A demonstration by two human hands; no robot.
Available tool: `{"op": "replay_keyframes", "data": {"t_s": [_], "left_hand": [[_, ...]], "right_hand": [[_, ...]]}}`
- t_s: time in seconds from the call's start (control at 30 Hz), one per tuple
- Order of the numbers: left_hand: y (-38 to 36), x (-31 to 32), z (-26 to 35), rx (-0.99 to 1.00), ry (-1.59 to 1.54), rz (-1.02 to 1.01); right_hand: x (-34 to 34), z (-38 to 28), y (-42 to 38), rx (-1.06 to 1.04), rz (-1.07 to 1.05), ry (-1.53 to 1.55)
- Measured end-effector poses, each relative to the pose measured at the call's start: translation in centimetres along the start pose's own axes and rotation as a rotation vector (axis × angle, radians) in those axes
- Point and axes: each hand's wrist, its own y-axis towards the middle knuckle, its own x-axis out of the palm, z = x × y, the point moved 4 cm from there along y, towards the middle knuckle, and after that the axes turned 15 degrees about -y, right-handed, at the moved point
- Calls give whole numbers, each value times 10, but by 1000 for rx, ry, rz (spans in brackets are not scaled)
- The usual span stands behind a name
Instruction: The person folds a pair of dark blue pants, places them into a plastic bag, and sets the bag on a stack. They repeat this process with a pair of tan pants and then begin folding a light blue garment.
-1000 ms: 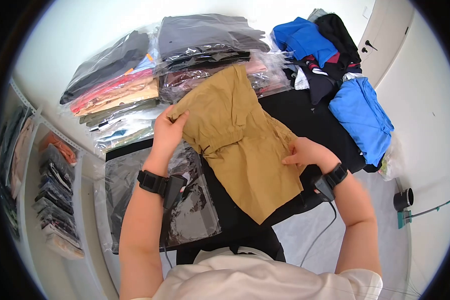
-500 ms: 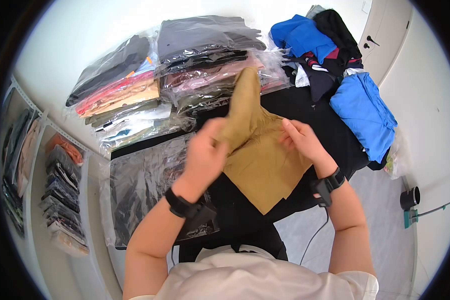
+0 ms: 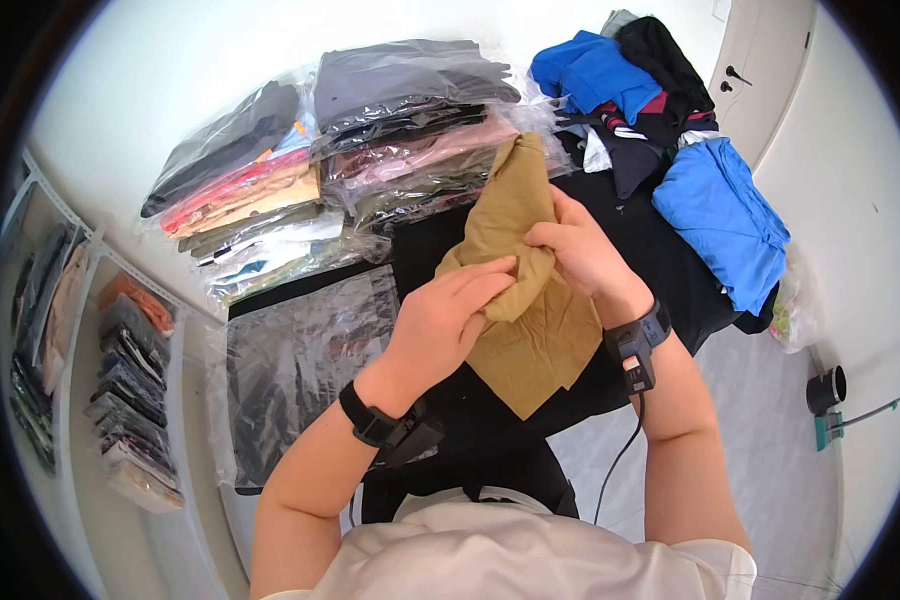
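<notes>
A khaki cloth garment, partly bunched, lies over the black table covering; its exact kind cannot be made out. Its upper part rises in a narrow fold, while the lower part spreads to a pointed corner toward my body. My left hand grips the bunched middle from the left, thumb hidden beneath. On the other side, my right hand pinches the fold between thumb and fingers. A clear plastic bag lies flat left of my left hand.
Stacks of bagged folded clothes stand along the table's back. Loose clothes and a blue garment are heaped at the right. Shelves with packed clothes line the left side. A cable hangs from my right wrist device.
My right hand has moved up and inward, from the garment's right edge to its raised fold. My left hand has shifted right and slightly lower, bunching the middle.
</notes>
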Motion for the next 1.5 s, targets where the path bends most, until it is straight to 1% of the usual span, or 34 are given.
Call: {"op": "replay_keyframes", "data": {"t_s": [0.03,0.1,0.13,0.2,0.23,0.3,0.33,0.4,0.43,0.47,0.5,0.53,0.57,0.6,0.63,0.67,0.7,0.73,0.77,0.8,0.83,0.87,0.9,0.93,1.0,1.13,1.2,1.23,1.27,1.33,1.37,1.4,1.43,1.5], "left_hand": [[-2,0,1,1,2,-1],[-11,9,-1,-50,-14,-135],[-19,13,-5,-45,-10,-128],[-45,41,-19,-121,-39,-500],[-53,42,-21,-121,-39,-490],[-68,49,-22,-115,-18,-602],[-69,51,-24,-115,-22,-603],[-65,52,-27,-157,-66,-575],[-62,52,-23,-155,-67,-576],[-57,52,-18,-266,-62,-599],[-55,53,-16,-377,-56,-617],[-57,56,-17,-372,-53,-611],[-62,60,-20,-309,-3,-544],[-61,59,-18,-250,47,-476],[-63,59,-17,-252,52,-467],[-61,54,-15,-332,60,-456],[-61,50,-13,-413,67,-443],[-61,46,-10,-417,74,-433],[-66,41,-15,-652,38,-362],[-76,36,-19,-886,-3,-288],[-84,39,-25,-895,-1,-281],[-99,44,-40,-1013,-202,-168],[-106,46,-44,-1117,-406,-49],[-109,49,-45,-1117,-406,-43],[-107,56,-39,-1236,-788,206],[-102,63,-29,-1272,-917,256],[-101,66,-30,-1234,-966,304],[-101,67,-30,-1234,-969,301],[-101,68,-29,-1252,-977,352],[-104,71,-28,-1275,-990,393],[-103,71,-27,-1228,-1014,376],[-104,71,-26,-1180,-1038,359],[-106,73,-28,-1181,-1045,352],[-110,71,-34,-1173,-908,385]], "right_hand": [[-1,-1,-3,-2,41,-39],[-10,15,-21,-30,87,-69],[-19,27,-32,-61,129,-103],[-57,59,-55,-30,198,-726],[-63,57,-67,-33,190,-732],[-82,56,-94,276,423,-983],[-91,53,-99,249,517,-910],[-108,44,-98,26,695,-1021],[-111,38,-94,-71,714,-1034],[-113,35,-87,-73,716,-1036],[-115,35,-77,-80,648,-1079],[-115,36,-67,-91,579,-1122],[-115,42,-58,-74,562,-1093],[-117,51,-48,13,483,-1139],[-119,63,-42,158,360,-1094],[-118,70,-38,300,236,-1044],[-118,69,-36,290,227,-1045],[-120,73,-37,379,194,-942],[-122,76,-36,468,156,-837],[-124,75,-35,465,144,-838],[-126,77,-36,543,82,-711],[-123,78,-39,621,24,-582],[-119,72,-42,664,22,-514],[-120,72,-43,663,18,-517],[-117,72,-47,634,-63,-365],[-108,66,-64,553,-47,-247],[-97,59,-75,434,-22,23],[-89,51,-87,352,18,82],[-79,45,-102,355,22,83],[-67,38,-131,215,122,229],[-76,51,-145,244,122,174],[-74,50,-159,306,189,49],[-77,56,-171,332,207,-177],[-91,73,-189,401,265,-650]]}}
